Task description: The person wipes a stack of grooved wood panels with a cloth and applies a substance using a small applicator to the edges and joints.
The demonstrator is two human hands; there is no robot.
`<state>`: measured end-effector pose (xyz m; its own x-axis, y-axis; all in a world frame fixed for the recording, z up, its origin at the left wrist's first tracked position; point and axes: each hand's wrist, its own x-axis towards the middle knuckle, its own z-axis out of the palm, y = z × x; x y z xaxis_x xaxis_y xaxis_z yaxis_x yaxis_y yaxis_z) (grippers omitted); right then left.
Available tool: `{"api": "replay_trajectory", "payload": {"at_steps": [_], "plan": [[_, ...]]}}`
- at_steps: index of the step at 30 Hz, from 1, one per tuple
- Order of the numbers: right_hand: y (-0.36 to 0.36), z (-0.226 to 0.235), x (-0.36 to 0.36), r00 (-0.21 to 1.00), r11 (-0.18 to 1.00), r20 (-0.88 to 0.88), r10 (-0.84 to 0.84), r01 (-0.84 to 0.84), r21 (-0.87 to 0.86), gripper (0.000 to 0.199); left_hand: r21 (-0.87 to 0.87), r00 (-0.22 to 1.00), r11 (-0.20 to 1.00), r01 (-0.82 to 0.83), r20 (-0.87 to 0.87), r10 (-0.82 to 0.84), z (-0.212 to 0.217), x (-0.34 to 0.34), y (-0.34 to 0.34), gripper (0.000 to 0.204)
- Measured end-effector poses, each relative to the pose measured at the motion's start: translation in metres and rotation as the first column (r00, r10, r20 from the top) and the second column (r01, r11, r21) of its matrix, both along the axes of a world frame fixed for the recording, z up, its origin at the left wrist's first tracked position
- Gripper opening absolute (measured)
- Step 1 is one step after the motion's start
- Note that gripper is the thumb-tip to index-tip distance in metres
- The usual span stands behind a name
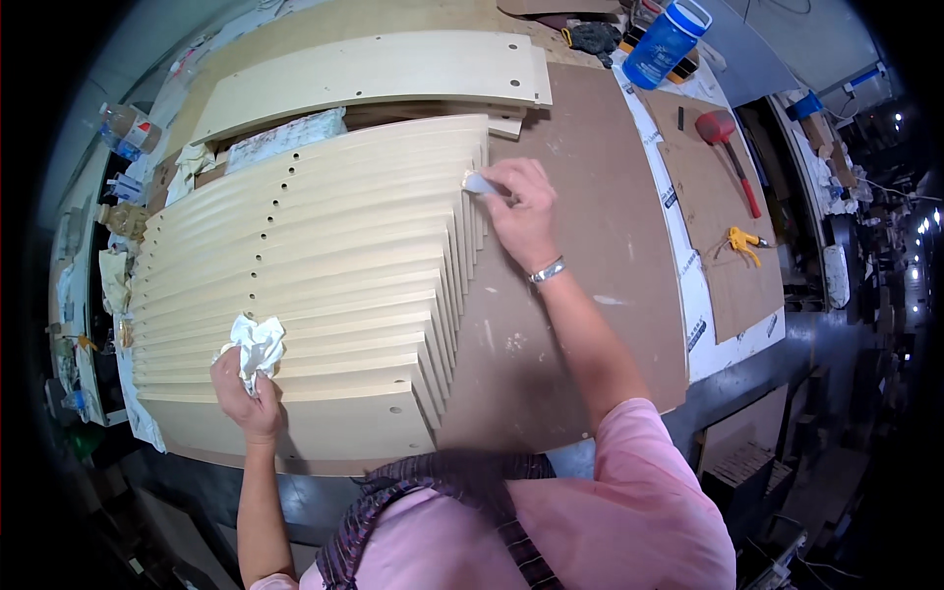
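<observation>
Pale wooden boards (334,295) lie overlapped like steps across the table, a row of small dark holes running over them. My left hand (243,393) is closed around a crumpled white tissue (259,346) and rests on the nearer boards. Between the fingertips of my right hand (521,202) is a small flat pale grey-blue piece (479,184), perhaps a scraper. Its edge meets the right-hand end of an upper board, where a bit of yellowish material shows. My fingers partly hide the piece.
Behind the stack lie more boards (383,74). On the right are a blue bottle (667,44), a red mallet (728,147), and a yellow air blow gun (744,244). Plastic bottles (128,128) stand at the left edge. Brown board (590,246) covers the tabletop.
</observation>
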<state>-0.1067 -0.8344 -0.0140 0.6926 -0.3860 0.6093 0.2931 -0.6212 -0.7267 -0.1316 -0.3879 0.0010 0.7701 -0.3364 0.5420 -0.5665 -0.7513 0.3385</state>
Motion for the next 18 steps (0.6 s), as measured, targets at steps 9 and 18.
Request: {"api": "replay_trajectory", "payload": {"at_steps": [9, 18], "plan": [[0.002, -0.001, 0.0, 0.999, 0.999, 0.036, -0.017, 0.018, -0.04, 0.025, 0.012, 1.0, 1.0, 0.005, -0.011, -0.005, 0.0, 0.001, 0.002, 0.038], [-0.001, -0.003, 0.001, 0.998, 0.992, 0.009, -0.063, 0.062, 0.112, 0.027, 0.015, 1.0, 1.0, 0.011, 0.028, -0.011, 0.002, 0.002, -0.003, 0.043]]}}
